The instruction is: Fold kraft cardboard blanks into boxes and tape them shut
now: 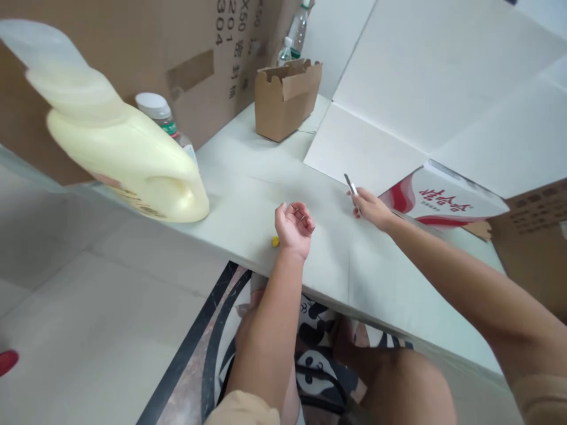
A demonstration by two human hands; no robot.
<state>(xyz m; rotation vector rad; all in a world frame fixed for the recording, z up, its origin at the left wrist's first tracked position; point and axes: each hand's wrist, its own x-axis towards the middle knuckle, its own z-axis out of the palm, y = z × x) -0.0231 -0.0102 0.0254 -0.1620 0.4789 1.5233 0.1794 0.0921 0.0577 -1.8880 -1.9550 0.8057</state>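
Observation:
My right hand grips a utility knife with a pale handle, its dark blade pointing up and away over the table. My left hand is palm up above the table near the front edge, fingers loosely curled and nothing visible in it. Just left of its wrist lies a small yellow piece, partly hidden. Beyond and to the right of the knife stands a white and red printed carton, with large white panels rising behind it.
A large pale yellow bottle stands at the left table edge, a white-capped bottle behind it. Farther back are a small open brown box, clear bottles and a big cardboard box. A patterned mat lies below.

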